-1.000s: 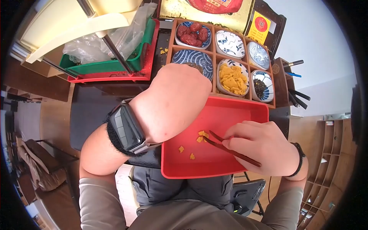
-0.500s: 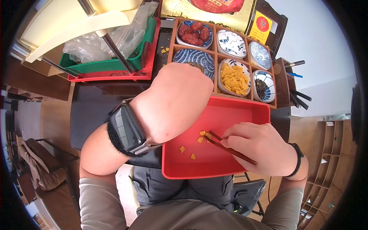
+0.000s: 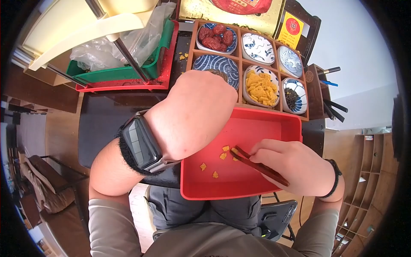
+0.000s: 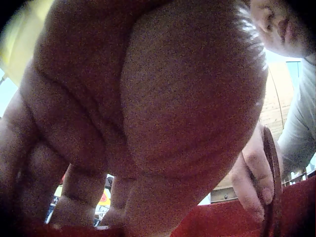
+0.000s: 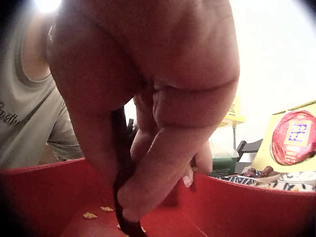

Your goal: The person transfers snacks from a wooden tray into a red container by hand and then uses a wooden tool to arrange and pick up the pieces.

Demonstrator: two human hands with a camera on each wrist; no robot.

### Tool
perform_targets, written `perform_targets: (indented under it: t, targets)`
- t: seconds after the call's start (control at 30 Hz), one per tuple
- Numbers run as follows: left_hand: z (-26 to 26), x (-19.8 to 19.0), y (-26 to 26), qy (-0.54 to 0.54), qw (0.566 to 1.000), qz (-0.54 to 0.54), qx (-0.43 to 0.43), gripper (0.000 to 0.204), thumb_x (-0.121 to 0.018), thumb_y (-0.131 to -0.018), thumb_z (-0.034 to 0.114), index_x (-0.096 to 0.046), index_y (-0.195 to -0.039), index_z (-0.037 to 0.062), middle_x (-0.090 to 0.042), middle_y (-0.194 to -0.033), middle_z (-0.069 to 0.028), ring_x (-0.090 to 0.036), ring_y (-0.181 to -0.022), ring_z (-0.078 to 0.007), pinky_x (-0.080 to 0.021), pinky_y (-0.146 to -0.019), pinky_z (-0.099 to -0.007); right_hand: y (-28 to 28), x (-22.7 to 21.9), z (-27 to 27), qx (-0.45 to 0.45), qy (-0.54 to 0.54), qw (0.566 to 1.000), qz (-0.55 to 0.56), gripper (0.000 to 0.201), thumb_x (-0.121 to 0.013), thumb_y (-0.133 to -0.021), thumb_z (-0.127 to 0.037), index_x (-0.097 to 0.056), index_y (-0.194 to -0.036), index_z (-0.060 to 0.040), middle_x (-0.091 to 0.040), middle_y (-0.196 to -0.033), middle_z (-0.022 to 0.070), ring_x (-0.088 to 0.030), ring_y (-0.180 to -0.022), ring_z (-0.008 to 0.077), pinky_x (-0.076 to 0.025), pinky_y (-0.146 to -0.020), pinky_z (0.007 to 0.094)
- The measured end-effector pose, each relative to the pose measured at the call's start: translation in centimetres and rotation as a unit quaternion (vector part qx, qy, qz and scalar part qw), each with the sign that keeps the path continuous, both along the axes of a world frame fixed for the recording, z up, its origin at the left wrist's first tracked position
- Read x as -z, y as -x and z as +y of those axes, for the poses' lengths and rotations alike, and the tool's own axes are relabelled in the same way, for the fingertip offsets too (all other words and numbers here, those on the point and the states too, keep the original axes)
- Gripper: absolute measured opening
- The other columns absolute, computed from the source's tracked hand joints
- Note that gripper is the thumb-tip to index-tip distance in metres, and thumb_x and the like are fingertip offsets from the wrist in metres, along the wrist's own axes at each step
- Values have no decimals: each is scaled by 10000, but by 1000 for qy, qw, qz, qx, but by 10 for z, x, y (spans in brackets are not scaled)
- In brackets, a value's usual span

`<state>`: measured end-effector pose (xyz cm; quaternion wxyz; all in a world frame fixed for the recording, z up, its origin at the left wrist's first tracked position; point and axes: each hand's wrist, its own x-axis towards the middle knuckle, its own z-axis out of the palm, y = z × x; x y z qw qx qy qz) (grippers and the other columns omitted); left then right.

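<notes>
A red tray (image 3: 274, 124) lies in front of me with a few yellow flakes (image 3: 223, 155) on its floor. My right hand (image 3: 295, 165) grips dark red chopsticks (image 3: 257, 165), their tips low beside the flakes. The right wrist view shows the chopsticks (image 5: 121, 163) slanting down to the tray floor near flakes (image 5: 90, 215). My left hand (image 3: 201, 107), a watch (image 3: 139, 143) on its wrist, sits arched over the tray's far left corner. Its fingers (image 4: 74, 197) reach down around the rim.
Behind the tray stands a wooden box (image 3: 239, 60) of patterned bowls: red dates (image 3: 215, 37), yellow flakes (image 3: 260, 88), dark leaves (image 3: 292, 97). A green tray with plastic wrap (image 3: 120, 64) sits at the back left. My lap is below the tray's near edge.
The chopstick tips have closed together and slid slightly among the flakes, which now lie a little more apart. The left hand has stayed in place.
</notes>
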<state>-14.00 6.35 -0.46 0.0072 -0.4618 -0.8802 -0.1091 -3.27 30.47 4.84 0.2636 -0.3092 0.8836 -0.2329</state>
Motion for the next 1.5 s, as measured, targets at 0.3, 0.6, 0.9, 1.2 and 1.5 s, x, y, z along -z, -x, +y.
perform_targets:
  t: [0.3, 0.6, 0.9, 1.2, 1.5]
  targets:
    - [0, 0, 0, 5, 1000, -3, 1, 130, -669, -911, 134, -739, -863, 37, -729, -829, -196, -746, -866, -409, -592, -776, -512, -2, -11, 10, 41, 42, 996, 61, 341, -769, -872, -55, -631, -1177, 9, -674, -1172, 197, -713, -1031, 435, -604, -837, 485]
    - [-1, 0, 1, 29, 1000, -1, 1, 108, -675, -924, 133, -732, -902, 44, -718, -834, -181, -733, -866, -408, -579, -766, -515, 6, -19, 29, 275, 205, 920, 192, 306, -738, -709, 11, -751, -1013, 49, -794, -1061, 185, -776, -988, 278, -580, -874, 337]
    - [-3, -5, 1, 23, 999, -20, 13, 100, -673, -916, 133, -724, -923, 48, -712, -856, -165, -715, -894, -407, -564, -792, -514, 38, -2, 51, 293, 210, 913, 188, 236, -703, -872, 137, -723, -1086, 38, -775, -1092, 96, -733, -1020, 151, -573, -890, 287]
    - [-1, -6, 1, 48, 999, -16, 5, 115, -647, -900, 101, -737, -949, 51, -719, -877, -160, -713, -904, -401, -563, -797, -517, 40, 15, 47, 266, 191, 915, 234, 242, -699, -831, 103, -710, -1061, 25, -771, -1027, 110, -763, -988, 198, -590, -891, 308]
    - [-1, -3, 1, 31, 1000, -7, 4, 138, -646, -882, 87, -753, -961, 47, -724, -872, -167, -718, -909, -408, -569, -811, -518, 37, 21, 48, 269, 141, 920, 249, 234, -752, -844, 66, -719, -1071, 21, -771, -1011, 114, -764, -985, 236, -584, -896, 332]
